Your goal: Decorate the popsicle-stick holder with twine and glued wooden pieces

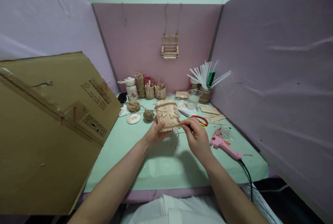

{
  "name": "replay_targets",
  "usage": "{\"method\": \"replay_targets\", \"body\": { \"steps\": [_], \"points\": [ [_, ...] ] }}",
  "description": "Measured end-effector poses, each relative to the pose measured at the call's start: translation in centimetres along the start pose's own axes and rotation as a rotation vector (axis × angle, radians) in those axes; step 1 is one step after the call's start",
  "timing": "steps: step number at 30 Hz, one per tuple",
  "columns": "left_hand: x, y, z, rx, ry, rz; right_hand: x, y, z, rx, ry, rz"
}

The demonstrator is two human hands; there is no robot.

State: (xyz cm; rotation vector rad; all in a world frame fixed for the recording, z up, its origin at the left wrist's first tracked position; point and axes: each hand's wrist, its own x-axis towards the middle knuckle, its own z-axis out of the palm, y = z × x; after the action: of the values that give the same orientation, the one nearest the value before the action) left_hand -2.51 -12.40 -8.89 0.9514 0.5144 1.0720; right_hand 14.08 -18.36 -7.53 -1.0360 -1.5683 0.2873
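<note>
My left hand is wrapped round the lower left side of a small pot made of pale craft sticks. Scalloped trim runs along its top and bottom, and petal-shaped wood pieces decorate its side. At the pot's lower right edge, my right hand pinches with thumb and forefinger. What sits in that pinch is too small to make out. A thin dark strand hangs just below the pot, close to these fingertips. Scissors with red and yellow handles lie behind my right hand.
On the right lies a pink glue gun with a black cord. Twine balls, a round white disc, a clear cup and wood strips stand behind. A large cardboard sheet leans at left.
</note>
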Motion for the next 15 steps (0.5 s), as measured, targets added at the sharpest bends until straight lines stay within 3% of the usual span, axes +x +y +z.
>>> {"method": "replay_targets", "body": {
  "steps": [15],
  "points": [
    [0.09, -0.16, 0.01, -0.018, -0.021, -0.003, 0.19, 0.27, -0.02, -0.038, -0.017, -0.012]
  ]
}}
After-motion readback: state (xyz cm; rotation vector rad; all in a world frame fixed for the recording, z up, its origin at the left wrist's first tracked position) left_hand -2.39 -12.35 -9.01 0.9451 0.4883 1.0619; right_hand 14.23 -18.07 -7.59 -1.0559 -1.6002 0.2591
